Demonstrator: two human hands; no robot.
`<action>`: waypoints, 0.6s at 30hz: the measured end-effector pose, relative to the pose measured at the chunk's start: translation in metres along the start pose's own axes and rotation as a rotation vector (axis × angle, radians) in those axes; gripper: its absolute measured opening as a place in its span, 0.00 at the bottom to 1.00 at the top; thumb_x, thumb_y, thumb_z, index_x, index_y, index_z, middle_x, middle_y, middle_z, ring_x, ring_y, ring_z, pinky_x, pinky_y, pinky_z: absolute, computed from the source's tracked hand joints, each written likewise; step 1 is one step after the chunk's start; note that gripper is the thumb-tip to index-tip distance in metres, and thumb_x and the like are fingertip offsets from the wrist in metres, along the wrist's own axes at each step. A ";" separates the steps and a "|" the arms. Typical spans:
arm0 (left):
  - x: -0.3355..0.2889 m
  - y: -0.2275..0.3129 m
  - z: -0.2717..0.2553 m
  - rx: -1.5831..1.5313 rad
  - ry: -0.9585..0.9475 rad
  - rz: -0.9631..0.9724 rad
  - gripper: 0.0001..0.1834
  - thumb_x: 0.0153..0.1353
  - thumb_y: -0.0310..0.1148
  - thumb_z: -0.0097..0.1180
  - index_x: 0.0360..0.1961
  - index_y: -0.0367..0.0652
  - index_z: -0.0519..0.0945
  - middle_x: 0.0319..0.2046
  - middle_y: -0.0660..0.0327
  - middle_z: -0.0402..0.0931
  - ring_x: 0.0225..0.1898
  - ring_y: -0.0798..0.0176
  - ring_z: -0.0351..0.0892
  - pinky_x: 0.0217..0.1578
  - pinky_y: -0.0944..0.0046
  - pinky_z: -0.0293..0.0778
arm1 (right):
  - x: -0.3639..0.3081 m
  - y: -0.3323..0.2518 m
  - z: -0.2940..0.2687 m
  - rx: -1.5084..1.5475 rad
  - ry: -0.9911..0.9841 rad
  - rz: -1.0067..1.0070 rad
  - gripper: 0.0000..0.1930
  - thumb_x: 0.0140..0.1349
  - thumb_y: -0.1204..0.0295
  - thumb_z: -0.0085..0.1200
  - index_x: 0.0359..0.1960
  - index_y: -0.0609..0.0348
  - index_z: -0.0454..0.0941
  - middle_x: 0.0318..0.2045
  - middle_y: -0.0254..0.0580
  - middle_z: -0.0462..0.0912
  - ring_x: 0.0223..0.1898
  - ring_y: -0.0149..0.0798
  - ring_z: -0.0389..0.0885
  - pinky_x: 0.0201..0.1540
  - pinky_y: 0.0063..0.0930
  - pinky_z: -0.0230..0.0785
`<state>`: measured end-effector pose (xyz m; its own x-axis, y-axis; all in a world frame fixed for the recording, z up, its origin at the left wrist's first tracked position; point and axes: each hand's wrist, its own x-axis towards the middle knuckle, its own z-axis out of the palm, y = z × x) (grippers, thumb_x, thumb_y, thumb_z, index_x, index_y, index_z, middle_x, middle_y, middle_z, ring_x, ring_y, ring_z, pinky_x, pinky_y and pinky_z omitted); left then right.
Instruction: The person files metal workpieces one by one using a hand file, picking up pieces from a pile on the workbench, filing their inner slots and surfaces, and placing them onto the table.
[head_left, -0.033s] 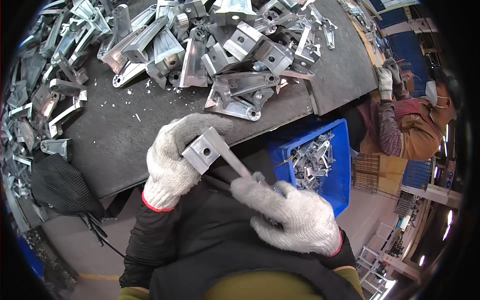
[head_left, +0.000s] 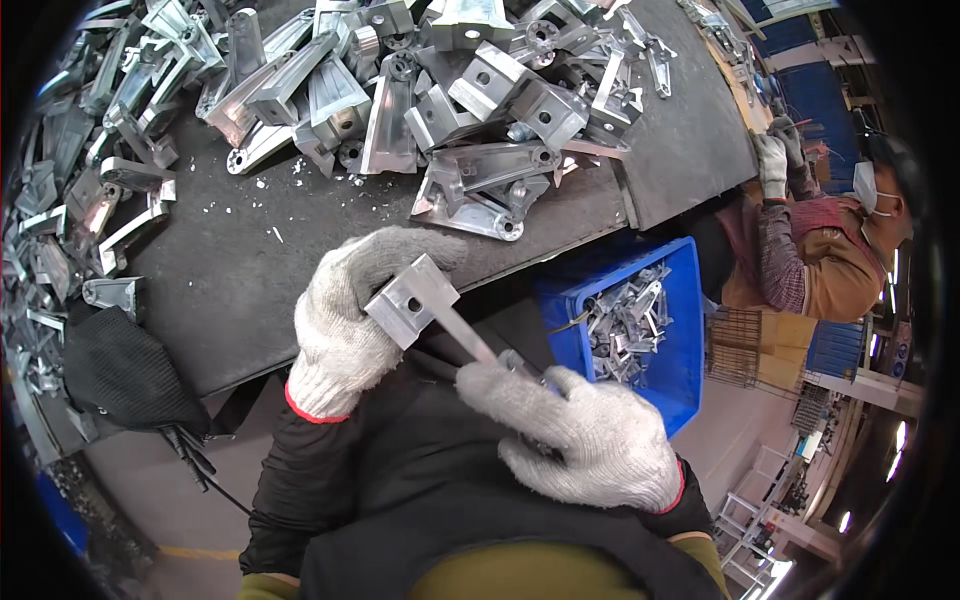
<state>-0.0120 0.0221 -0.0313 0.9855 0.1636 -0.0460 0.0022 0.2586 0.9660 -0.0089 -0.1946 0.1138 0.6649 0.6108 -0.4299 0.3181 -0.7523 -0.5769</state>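
Note:
A silvery metal bracket (head_left: 413, 302) with a holed block at one end and a long narrow arm lies between my two gloved hands, in front of my dark apron. My left hand (head_left: 345, 310), in a white knit glove with a red cuff, is closed round the block end. The fingers of my right hand (head_left: 590, 435), gloved alike, close on the far end of the arm, which they partly hide. Beyond my hands, a heap of similar metal brackets (head_left: 390, 115) covers much of the dark table (head_left: 250, 290).
A blue bin (head_left: 680, 340) with small metal parts stands by the table's edge at right. At left a black mesh pouch (head_left: 125, 365) hangs over the table edge. Metal crumbs dot the tabletop. Far right, a masked co-worker (head_left: 835, 260) in white gloves is at the table.
My right hand has shifted very slightly left along with the bracket's arm end. Both hands keep their hold.

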 end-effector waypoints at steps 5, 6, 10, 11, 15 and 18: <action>0.000 -0.011 -0.013 -0.049 -0.079 -0.043 0.31 0.56 0.16 0.67 0.61 0.32 0.71 0.56 0.46 0.80 0.55 0.53 0.84 0.57 0.53 0.81 | 0.002 -0.004 0.002 -0.061 -0.181 0.086 0.35 0.60 0.64 0.63 0.71 0.32 0.69 0.36 0.49 0.83 0.26 0.50 0.82 0.28 0.43 0.80; -0.001 -0.012 -0.013 -0.047 -0.081 -0.043 0.31 0.56 0.16 0.67 0.61 0.32 0.71 0.56 0.46 0.80 0.55 0.53 0.84 0.57 0.53 0.81 | 0.002 -0.004 0.001 -0.059 -0.179 0.085 0.35 0.60 0.64 0.63 0.71 0.32 0.69 0.36 0.49 0.83 0.26 0.50 0.82 0.28 0.43 0.80; -0.003 -0.014 -0.014 -0.018 -0.094 0.001 0.32 0.56 0.16 0.67 0.62 0.31 0.70 0.57 0.45 0.79 0.56 0.52 0.83 0.56 0.52 0.81 | 0.002 -0.003 0.001 -0.045 -0.132 0.059 0.35 0.61 0.65 0.63 0.72 0.30 0.69 0.37 0.50 0.84 0.24 0.49 0.82 0.27 0.42 0.80; -0.003 -0.014 -0.014 0.013 -0.103 0.017 0.32 0.56 0.15 0.67 0.62 0.31 0.69 0.57 0.45 0.79 0.56 0.52 0.83 0.57 0.52 0.81 | 0.002 -0.003 0.001 -0.038 -0.126 0.049 0.35 0.61 0.65 0.62 0.72 0.30 0.69 0.37 0.51 0.84 0.24 0.49 0.82 0.26 0.42 0.80; -0.004 -0.009 0.001 -0.188 0.017 0.043 0.20 0.72 0.33 0.54 0.56 0.25 0.78 0.52 0.41 0.82 0.48 0.54 0.86 0.51 0.58 0.83 | 0.000 -0.015 0.004 -0.224 -0.145 0.046 0.36 0.60 0.68 0.62 0.72 0.30 0.70 0.38 0.47 0.85 0.26 0.47 0.82 0.24 0.41 0.79; -0.002 -0.004 0.002 -0.070 0.013 0.061 0.19 0.72 0.33 0.53 0.55 0.26 0.79 0.52 0.43 0.82 0.49 0.54 0.86 0.52 0.58 0.83 | 0.001 -0.012 0.011 -0.367 -0.003 0.047 0.36 0.57 0.71 0.63 0.70 0.28 0.72 0.38 0.42 0.86 0.25 0.44 0.82 0.22 0.40 0.78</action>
<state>-0.0141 0.0184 -0.0344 0.9811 0.1934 0.0083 -0.0698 0.3133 0.9471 -0.0195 -0.1823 0.1129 0.6827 0.5736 -0.4528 0.5084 -0.8179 -0.2694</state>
